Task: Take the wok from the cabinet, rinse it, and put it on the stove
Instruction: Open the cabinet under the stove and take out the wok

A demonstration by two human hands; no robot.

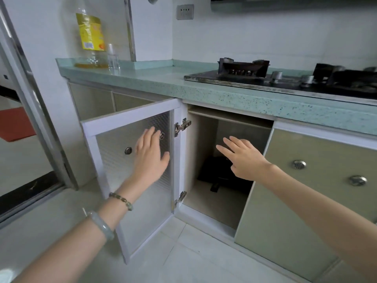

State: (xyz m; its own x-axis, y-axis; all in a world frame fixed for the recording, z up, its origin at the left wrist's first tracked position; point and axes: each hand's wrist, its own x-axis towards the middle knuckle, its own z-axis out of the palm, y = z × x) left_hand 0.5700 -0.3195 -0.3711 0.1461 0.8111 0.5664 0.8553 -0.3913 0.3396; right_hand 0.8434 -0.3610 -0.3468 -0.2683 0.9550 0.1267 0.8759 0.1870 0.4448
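Observation:
A black wok (pixel 216 172) lies on the floor of the open cabinet (pixel 204 131), its short handle pointing toward me. My right hand (pixel 242 158) hovers in the cabinet opening just above the wok, fingers spread and straight, holding nothing. My left hand (pixel 152 154) is in front of the inner face of the swung-open cabinet door (pixel 114 152), fingers straight; whether it touches the door I cannot tell. The black gas stove (pixel 285 78) sits on the green countertop (pixel 163 78) above the cabinet.
A large oil bottle (pixel 89 35) and a small clear glass (pixel 113 58) stand at the counter's left end. A shut cabinet door (pixel 306 180) with two round knobs lies to the right. A sliding door frame (pixel 30 99) borders the left. Pale tiled floor lies below.

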